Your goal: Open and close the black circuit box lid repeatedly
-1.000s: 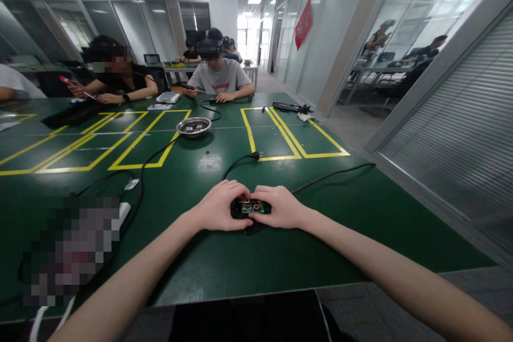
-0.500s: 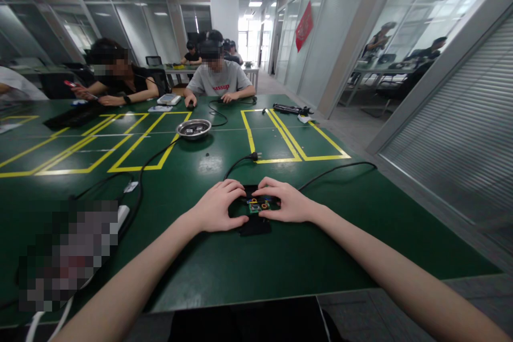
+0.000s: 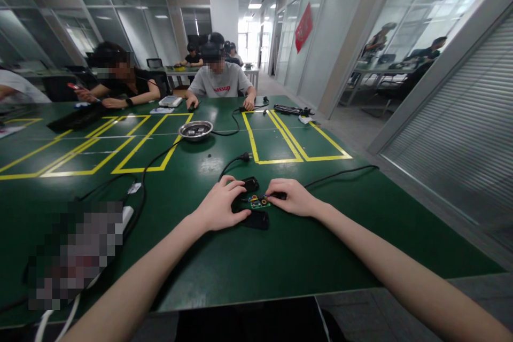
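A small green circuit board [image 3: 255, 204] with copper-wound ring coils lies between two black plastic case halves. The upper case half [image 3: 251, 184] is beyond it and the lower case half [image 3: 258, 219] is on the near side. My left hand [image 3: 219, 207] spans the left ends of both halves, fingers apart, fingertips by the upper one and thumb touching the lower one. At the board's right end, my right hand [image 3: 294, 197] is closed in a pinch on the black cable [image 3: 279, 195] where it meets the board. Its fingertips partly hide that joint.
A black plug [image 3: 245, 157] lies beyond the board. Further off is a metal bowl [image 3: 195, 129] with metal parts. A blurred-out object [image 3: 80, 251] and white power strip [image 3: 128, 219] sit left. Yellow tape [image 3: 280, 161] marks the green table. Co-workers sit across it.
The case halves now lie spread apart with the board exposed between them. My right hand has shifted right, its spread fingers closing to a pinch. The plug moved slightly left.
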A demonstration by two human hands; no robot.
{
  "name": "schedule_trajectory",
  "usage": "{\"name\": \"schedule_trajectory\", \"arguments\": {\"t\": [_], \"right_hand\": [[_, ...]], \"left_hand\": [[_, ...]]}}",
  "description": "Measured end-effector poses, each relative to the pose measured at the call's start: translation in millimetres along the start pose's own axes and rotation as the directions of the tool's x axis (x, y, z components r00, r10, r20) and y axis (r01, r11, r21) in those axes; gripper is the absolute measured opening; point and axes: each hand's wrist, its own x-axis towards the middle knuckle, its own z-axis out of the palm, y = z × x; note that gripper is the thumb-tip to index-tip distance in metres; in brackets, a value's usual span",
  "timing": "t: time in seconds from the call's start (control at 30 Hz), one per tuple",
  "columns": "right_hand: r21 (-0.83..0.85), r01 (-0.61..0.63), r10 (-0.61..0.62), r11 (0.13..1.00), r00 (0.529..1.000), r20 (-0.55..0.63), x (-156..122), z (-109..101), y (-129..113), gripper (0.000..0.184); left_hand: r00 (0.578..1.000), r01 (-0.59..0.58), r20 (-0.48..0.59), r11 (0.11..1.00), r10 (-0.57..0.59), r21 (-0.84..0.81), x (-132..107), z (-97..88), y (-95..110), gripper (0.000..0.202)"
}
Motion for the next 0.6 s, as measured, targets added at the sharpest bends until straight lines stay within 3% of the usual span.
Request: {"name": "schedule_trajectory", "arguments": {"t": [0.27,0.43,0.6], "right_hand": [[-0.112,0.098,-0.106,0.989,0.992,-0.073,3,18,-6,0.017],[-0.204,0.136,-0.148,0.969,0.988,-0.048,4,25,-9,0.019],[-0.165,0.096,-0.108,0.982,0.992,-0.069,8,19,-18,0.018]], "left_hand": [[0.999,0.037,0.011,0.999,-0.037,-0.035,0,9.1,-3,0.056],[1.000,0.025,0.006,0.995,-0.025,-0.092,0,10.0,-4,0.039],[1.000,0.016,-0.019,0.994,-0.018,-0.112,-1,11.1,-7,0.033]]}}
